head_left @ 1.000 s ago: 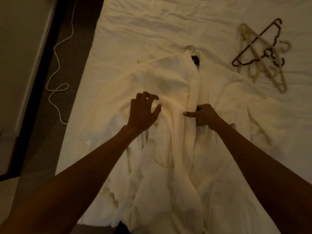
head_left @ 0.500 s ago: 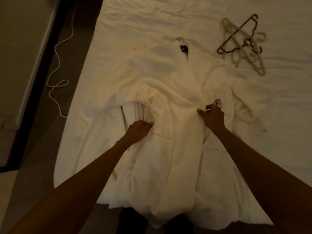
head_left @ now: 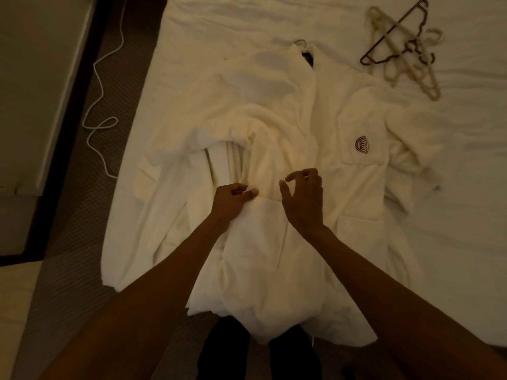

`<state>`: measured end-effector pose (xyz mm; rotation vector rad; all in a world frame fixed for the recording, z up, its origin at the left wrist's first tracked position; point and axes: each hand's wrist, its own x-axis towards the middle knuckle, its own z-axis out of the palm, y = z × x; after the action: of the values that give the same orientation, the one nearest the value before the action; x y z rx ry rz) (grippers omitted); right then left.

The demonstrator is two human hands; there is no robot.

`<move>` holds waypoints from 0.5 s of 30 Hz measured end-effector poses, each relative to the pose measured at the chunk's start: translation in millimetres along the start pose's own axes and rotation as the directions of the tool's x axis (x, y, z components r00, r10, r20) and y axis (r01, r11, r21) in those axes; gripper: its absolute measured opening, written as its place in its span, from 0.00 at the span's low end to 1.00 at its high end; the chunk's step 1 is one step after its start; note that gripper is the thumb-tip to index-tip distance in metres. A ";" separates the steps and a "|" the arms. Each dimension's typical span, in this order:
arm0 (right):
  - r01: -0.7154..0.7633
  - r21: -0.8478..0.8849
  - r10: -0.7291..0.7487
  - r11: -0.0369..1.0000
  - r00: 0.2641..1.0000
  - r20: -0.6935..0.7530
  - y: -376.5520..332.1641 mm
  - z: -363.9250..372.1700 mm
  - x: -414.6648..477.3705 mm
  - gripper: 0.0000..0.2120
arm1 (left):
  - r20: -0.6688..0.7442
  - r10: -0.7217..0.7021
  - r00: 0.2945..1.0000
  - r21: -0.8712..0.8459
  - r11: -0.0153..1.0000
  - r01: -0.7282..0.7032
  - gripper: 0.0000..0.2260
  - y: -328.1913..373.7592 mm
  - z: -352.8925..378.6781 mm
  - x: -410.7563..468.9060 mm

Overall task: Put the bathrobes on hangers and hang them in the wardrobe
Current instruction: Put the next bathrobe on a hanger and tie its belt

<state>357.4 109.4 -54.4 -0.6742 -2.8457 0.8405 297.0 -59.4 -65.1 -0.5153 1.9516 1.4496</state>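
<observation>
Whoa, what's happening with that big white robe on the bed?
A person stands at the edge of the bed, getting a white bathrobe ready to hang. It lies spread out with a hanger hook poking out at its collar. The left hand pinches the cloth at the robe's front, while the right hand hovers beside it, fingers loose, holding nothing. A pile of spare hangers waits on the bed, off to the right.

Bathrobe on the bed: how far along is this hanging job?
Done: a hanger's hook pokes out of the bathrobe collar, so it seems to be on a hanger. In hand: the left hand pinches the robe's front near the waist; the right hand hovers open beside it. Left: the robe lies on the bed, not hung; spare hangers wait nearby.
</observation>
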 end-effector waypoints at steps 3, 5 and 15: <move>-0.187 0.181 0.166 0.966 0.978 0.126 -3.4 -5.3 -3.6 0.15 | 0.133 -0.146 0.980 -0.057 0.986 0.155 0.15 3.2 1.6 -11.0; -0.390 0.292 0.291 0.874 0.899 0.328 -8.0 -11.2 -3.3 0.21 | 0.264 -0.274 0.925 -0.145 0.937 0.319 0.15 -2.9 0.9 -22.5; -0.360 0.084 0.292 0.929 0.854 0.432 17.0 -7.6 -2.9 0.21 | 0.297 -0.195 0.935 0.144 0.977 0.158 0.09 -21.9 -22.4 -25.7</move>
<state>368.3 124.6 -57.1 -1.0992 -3.0105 1.4068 323.7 -89.1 -58.3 -0.3734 1.6833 1.2126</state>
